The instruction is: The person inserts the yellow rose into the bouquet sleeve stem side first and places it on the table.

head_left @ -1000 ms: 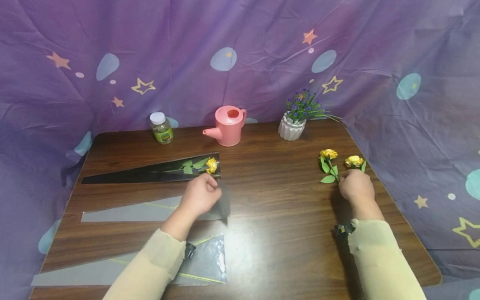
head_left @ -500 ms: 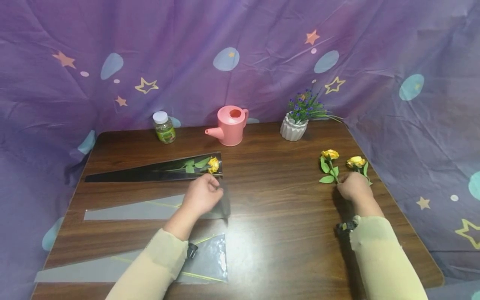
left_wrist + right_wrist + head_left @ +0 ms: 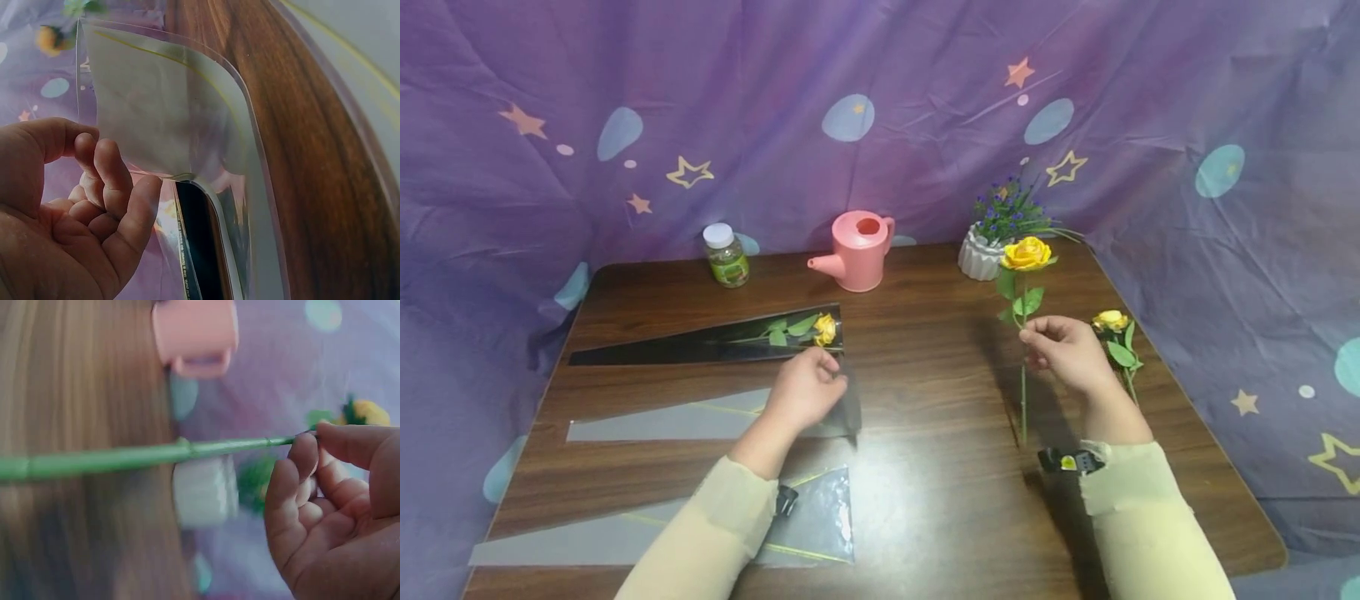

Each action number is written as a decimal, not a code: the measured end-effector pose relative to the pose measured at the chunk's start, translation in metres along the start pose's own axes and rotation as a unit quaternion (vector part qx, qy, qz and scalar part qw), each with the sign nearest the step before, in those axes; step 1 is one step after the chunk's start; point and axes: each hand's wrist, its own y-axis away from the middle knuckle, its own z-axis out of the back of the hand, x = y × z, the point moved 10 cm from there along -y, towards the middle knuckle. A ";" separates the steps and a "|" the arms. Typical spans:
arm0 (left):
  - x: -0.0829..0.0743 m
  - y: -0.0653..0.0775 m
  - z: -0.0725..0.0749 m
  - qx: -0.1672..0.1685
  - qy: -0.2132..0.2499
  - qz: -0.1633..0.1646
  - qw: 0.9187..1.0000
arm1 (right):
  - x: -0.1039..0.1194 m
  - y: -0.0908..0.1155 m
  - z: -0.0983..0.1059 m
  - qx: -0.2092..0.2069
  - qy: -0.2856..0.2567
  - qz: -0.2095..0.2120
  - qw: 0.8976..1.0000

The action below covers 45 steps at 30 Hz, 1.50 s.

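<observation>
A yellow rose stands upright in my right hand, its green stem pinched between thumb and fingertips below the leaves. The bare lower stem hangs over the table. My left hand pinches the open edge of the middle clear flower sleeve; the left wrist view shows this clear film lifted and spread. Behind it lies a black-backed sleeve with another yellow rose inside. One more yellow rose lies right of my right hand, its stem partly hidden by my wrist.
A third flat sleeve lies at the front left, partly under my left forearm. Along the back stand a lidded jar, a pink watering can and a white pot of purple flowers. Purple cloth hangs behind the table.
My right hand has lifted one of the two right-hand roses off the table and moved it left, turning it upright. My left hand stays at the middle sleeve's mouth.
</observation>
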 end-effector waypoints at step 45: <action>-0.011 -0.003 0.006 -0.023 0.082 -0.014 0.996 | 0.111 0.055 -0.157 -0.080 -0.172 0.336 0.923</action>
